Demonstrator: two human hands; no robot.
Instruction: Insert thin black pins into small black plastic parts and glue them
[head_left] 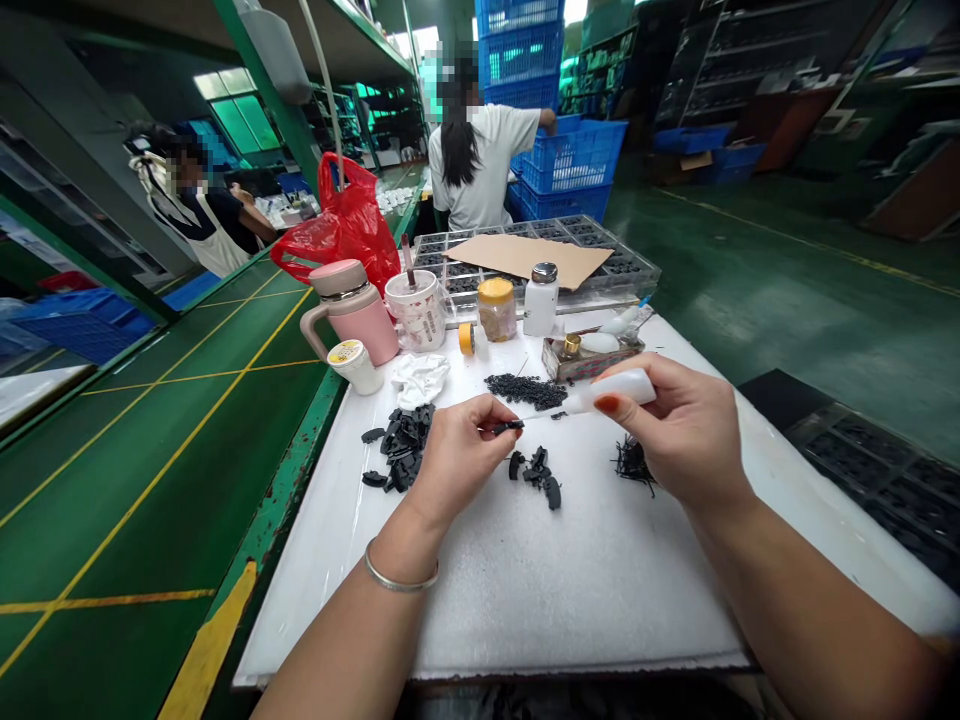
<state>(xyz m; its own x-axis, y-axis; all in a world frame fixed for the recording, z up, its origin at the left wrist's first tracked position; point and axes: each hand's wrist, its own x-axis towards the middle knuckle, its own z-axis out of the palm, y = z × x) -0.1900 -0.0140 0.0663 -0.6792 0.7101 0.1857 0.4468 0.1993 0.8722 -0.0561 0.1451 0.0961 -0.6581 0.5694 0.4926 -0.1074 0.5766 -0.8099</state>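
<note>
Between the thumb and fingers of my left hand is a small black plastic part. My right hand grips a white squeeze bottle, tilted so its thin nozzle points left at the black part. Whether the tip touches the part I cannot tell. Left of my left hand lies a pile of black plastic pieces, and a smaller group of black pieces sits between my hands. Behind them is a heap of tiny black rings. Thin black pins lie beside my right hand.
A pink thermos, a cup with a straw, a yellow-lidded jar and a pump bottle line the back. Cardboard covers part of a compartment tray. A green conveyor runs left. Two people work beyond.
</note>
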